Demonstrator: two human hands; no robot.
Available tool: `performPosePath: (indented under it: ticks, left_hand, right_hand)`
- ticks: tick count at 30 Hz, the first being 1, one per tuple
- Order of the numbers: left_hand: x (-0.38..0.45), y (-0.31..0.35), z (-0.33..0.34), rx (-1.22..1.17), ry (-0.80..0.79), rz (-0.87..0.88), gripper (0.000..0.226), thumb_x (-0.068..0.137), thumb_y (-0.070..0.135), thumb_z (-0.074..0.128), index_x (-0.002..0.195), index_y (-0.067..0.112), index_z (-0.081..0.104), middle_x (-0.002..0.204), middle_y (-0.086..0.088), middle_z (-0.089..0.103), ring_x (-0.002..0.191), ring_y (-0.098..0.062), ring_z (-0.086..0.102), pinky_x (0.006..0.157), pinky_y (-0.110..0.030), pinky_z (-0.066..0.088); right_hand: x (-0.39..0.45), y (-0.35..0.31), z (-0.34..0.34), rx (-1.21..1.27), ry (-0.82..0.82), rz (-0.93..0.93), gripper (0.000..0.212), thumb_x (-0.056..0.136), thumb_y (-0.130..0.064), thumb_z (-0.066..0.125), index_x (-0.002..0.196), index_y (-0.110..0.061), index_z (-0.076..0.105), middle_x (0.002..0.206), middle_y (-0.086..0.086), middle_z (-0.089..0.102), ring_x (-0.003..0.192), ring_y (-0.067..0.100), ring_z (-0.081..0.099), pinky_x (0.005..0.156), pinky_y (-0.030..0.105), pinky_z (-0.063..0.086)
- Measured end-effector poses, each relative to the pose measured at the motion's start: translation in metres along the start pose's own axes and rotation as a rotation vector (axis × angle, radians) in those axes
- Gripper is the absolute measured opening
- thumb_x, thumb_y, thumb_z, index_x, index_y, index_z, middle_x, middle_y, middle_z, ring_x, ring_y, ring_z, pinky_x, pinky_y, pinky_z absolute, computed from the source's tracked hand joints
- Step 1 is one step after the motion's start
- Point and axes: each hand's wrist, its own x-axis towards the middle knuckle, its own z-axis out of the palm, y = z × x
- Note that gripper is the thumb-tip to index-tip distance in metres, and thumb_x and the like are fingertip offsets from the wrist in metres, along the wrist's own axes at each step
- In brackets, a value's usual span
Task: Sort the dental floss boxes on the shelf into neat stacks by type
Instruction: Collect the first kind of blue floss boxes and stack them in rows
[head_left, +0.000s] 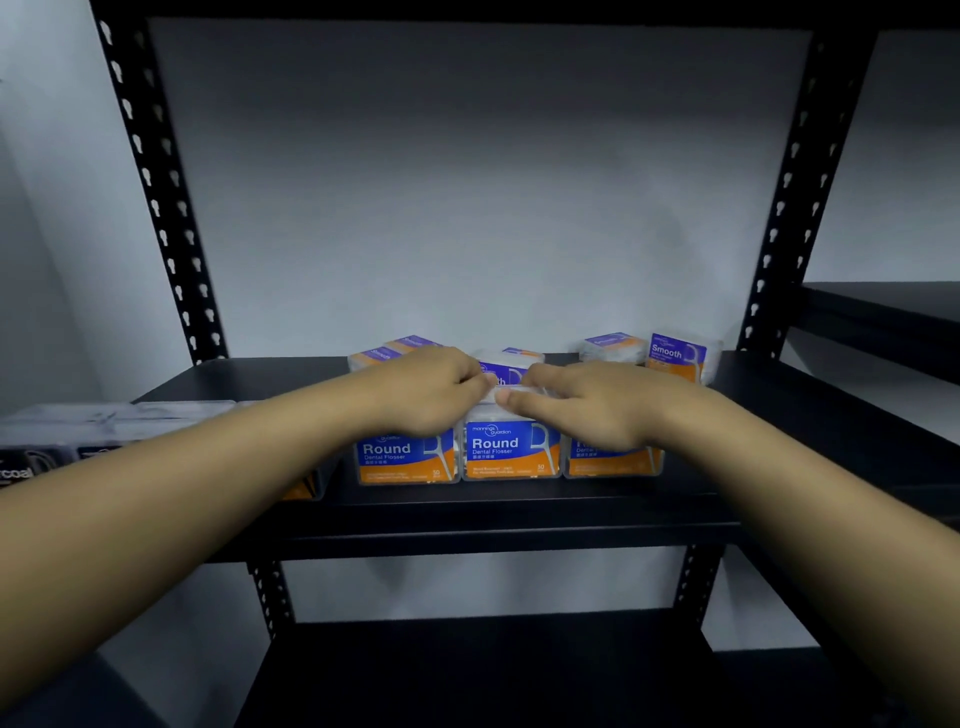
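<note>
Both my arms reach over the black shelf (519, 512). My left hand (431, 389) and right hand (587, 402), fingers curled, pinch the middle Round flosser box's (511, 449) top edge, front row.

A black metal shelving unit (498, 519) fills the view, its upright posts (156, 197) punched with rows of keyhole slots. The shelf board is dark and matte, and a lower shelf (467, 670) of the same finish sits beneath it. Behind the unit stands a plain pale grey wall (467, 182), brighter near the shelf and dimmer toward the top. At the right edge another dark shelf (893, 306) juts in. The light is cool and dim.
</note>
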Motion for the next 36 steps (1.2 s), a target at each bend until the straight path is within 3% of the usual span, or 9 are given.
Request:
performPosePath:
  ticks: [3, 6, 10, 20, 24, 27, 29, 32, 36]
  left_hand:
    - [0.002, -0.003, 0.0, -0.021, 0.036, -0.024, 0.034, 0.108, 0.042, 0.034, 0.105, 0.02, 0.059, 0.106, 0.0, 0.068, 0.089, -0.011, 0.065, 0.068, -0.026, 0.049]
    - [0.006, -0.006, -0.005, -0.143, 0.063, -0.12, 0.043, 0.106, 0.045, 0.035, 0.11, 0.017, 0.067, 0.11, -0.002, 0.072, 0.095, -0.017, 0.069, 0.087, -0.036, 0.055]
    - [0.008, -0.002, -0.008, -0.285, 0.097, -0.191, 0.042, 0.107, 0.042, 0.039, 0.108, 0.016, 0.072, 0.117, -0.004, 0.072, 0.101, -0.02, 0.068, 0.089, -0.034, 0.054]
    - [-0.018, 0.0, 0.007, 0.044, 0.19, -0.126, 0.055, 0.105, 0.054, 0.025, 0.13, 0.019, 0.059, 0.122, -0.004, 0.066, 0.105, -0.017, 0.063, 0.087, -0.035, 0.055]
    - [-0.016, -0.003, 0.023, 0.086, 0.369, -0.07, 0.047, 0.107, 0.047, 0.026, 0.1, 0.017, 0.061, 0.104, -0.003, 0.067, 0.09, -0.014, 0.059, 0.078, -0.034, 0.046]
    - [-0.011, -0.004, 0.022, 0.047, 0.404, -0.072, 0.043, 0.108, 0.041, 0.029, 0.077, 0.02, 0.05, 0.075, 0.004, 0.052, 0.067, -0.009, 0.047, 0.059, -0.026, 0.034]
    - [-0.009, -0.006, 0.021, 0.024, 0.418, -0.066, 0.042, 0.108, 0.039, 0.031, 0.072, 0.022, 0.045, 0.072, 0.006, 0.048, 0.066, -0.01, 0.046, 0.054, -0.022, 0.029]
    - [-0.006, -0.011, 0.02, -0.008, 0.415, -0.055, 0.037, 0.108, 0.037, 0.035, 0.092, 0.015, 0.06, 0.093, -0.002, 0.062, 0.083, -0.013, 0.055, 0.055, -0.022, 0.034]
    - [-0.005, -0.013, 0.016, -0.059, 0.389, -0.074, 0.035, 0.107, 0.031, 0.037, 0.121, 0.015, 0.065, 0.122, -0.005, 0.067, 0.096, -0.01, 0.054, 0.056, -0.019, 0.037]
  right_hand:
    - [0.001, 0.001, 0.006, 0.004, 0.065, 0.002, 0.056, 0.1, -0.071, 0.025, 0.128, -0.033, 0.055, 0.132, -0.001, 0.067, 0.108, 0.017, 0.062, 0.088, 0.036, 0.048]
    - [0.002, 0.0, 0.009, -0.007, 0.128, 0.013, 0.057, 0.101, -0.069, 0.024, 0.128, -0.032, 0.059, 0.132, 0.0, 0.067, 0.114, 0.019, 0.062, 0.095, 0.038, 0.05]
    - [0.002, -0.002, 0.009, 0.006, 0.138, 0.019, 0.054, 0.102, -0.067, 0.028, 0.126, -0.032, 0.06, 0.131, -0.001, 0.067, 0.108, 0.016, 0.06, 0.091, 0.037, 0.05]
    - [0.004, 0.001, 0.008, 0.07, 0.172, 0.024, 0.051, 0.099, -0.07, 0.034, 0.119, -0.034, 0.063, 0.12, -0.004, 0.071, 0.098, 0.014, 0.064, 0.07, 0.027, 0.047]
    - [0.004, 0.004, 0.01, 0.102, 0.179, 0.003, 0.048, 0.1, -0.069, 0.031, 0.118, -0.036, 0.061, 0.122, -0.005, 0.071, 0.102, 0.014, 0.065, 0.081, 0.033, 0.052]
    - [0.005, 0.006, 0.01, 0.117, 0.181, 0.002, 0.048, 0.101, -0.068, 0.031, 0.121, -0.036, 0.06, 0.123, -0.006, 0.071, 0.103, 0.014, 0.066, 0.08, 0.033, 0.054]
    - [0.004, 0.008, 0.01, 0.123, 0.186, 0.009, 0.049, 0.101, -0.067, 0.032, 0.122, -0.034, 0.062, 0.123, -0.005, 0.071, 0.104, 0.015, 0.067, 0.087, 0.038, 0.057]
    - [0.004, 0.01, 0.008, 0.126, 0.182, 0.015, 0.049, 0.101, -0.066, 0.033, 0.124, -0.033, 0.062, 0.125, -0.004, 0.071, 0.105, 0.015, 0.067, 0.091, 0.041, 0.058]
    - [0.006, 0.012, 0.008, 0.139, 0.17, 0.002, 0.047, 0.102, -0.064, 0.035, 0.127, -0.033, 0.058, 0.128, -0.005, 0.069, 0.105, 0.012, 0.066, 0.082, 0.034, 0.057]
